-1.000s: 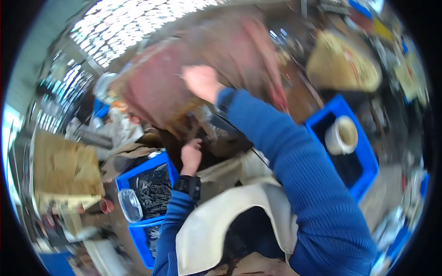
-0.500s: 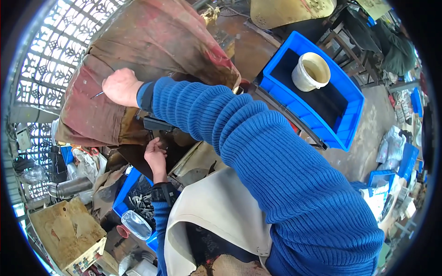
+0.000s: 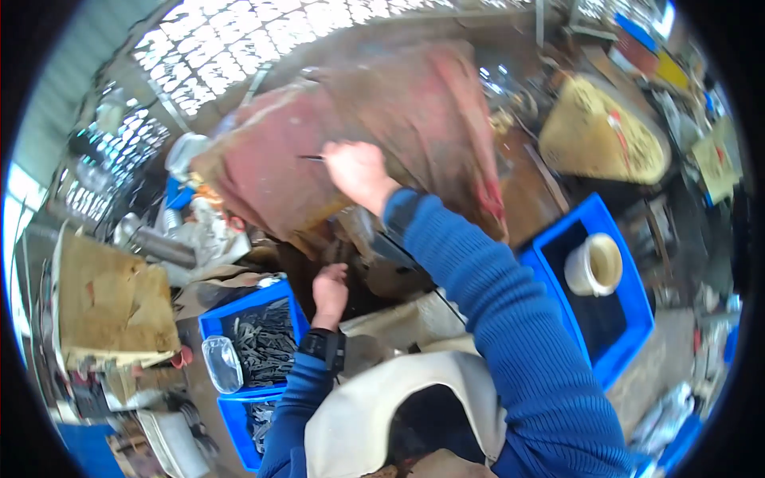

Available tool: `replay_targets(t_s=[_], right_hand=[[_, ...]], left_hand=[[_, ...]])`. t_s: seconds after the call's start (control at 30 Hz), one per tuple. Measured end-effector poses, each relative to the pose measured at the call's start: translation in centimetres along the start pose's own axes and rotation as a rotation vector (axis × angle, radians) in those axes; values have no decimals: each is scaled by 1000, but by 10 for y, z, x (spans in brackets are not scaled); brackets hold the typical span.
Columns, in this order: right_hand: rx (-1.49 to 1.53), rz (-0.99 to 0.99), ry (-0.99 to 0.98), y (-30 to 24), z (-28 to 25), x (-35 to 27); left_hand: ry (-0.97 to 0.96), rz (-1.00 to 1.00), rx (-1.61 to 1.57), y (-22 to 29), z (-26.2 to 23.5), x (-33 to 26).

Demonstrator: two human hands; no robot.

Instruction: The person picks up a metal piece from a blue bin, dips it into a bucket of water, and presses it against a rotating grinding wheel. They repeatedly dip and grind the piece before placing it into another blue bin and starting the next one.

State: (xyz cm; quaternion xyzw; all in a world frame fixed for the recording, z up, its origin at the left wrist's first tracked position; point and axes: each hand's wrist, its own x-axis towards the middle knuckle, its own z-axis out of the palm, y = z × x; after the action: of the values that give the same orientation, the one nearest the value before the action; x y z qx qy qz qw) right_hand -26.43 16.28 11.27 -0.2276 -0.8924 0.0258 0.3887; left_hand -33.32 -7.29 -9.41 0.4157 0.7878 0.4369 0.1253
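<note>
My right hand is closed on a thin dark rod, which sticks out to the left past the fingers. It is raised in front of a stained reddish-brown cloth draped over something bulky. Lower down, my left hand has its fingers curled together at the dark gap below the cloth's front edge. Whatever it grips is too small and blurred to name. Both arms wear blue ribbed sleeves, and a pale apron covers my front.
At the left, a blue bin holds many dark metal strips, with a clear plastic tub at its edge. On the right, a cream bucket stands in another blue bin. A stained box stands far left.
The view has turned, so the scene appears rotated and shifted. My right hand still grips the thin rod in front of the cloth; my left hand remains low by the gap.
</note>
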Motion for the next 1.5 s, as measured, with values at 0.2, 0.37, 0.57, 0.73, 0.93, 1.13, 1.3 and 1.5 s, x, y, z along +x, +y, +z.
replay_targets(t_s=[0.2,0.37,0.57,0.73,0.93,1.13,1.3,1.5], right_hand=[[-103,51,-65,1,-11,-4],[-89,49,-64,-3,-16,-2],[-80,32,-39,1,-8,0],[-85,29,-39,2,-8,1],[-73,36,-17,1,-8,0],[-145,31,-13,-3,-7,-2],[-128,64,-77,-9,-22,-7],[233,51,-137,-12,-74,-56]], left_hand=[[65,46,206,45,-5,-8],[37,-17,231,49,-9,-12],[9,-32,243,46,-6,-7],[7,-44,249,44,-6,-5],[3,-67,299,45,-7,-5],[34,-70,311,45,-10,-8],[124,5,294,47,-12,-16],[316,210,19,51,-17,-8]])
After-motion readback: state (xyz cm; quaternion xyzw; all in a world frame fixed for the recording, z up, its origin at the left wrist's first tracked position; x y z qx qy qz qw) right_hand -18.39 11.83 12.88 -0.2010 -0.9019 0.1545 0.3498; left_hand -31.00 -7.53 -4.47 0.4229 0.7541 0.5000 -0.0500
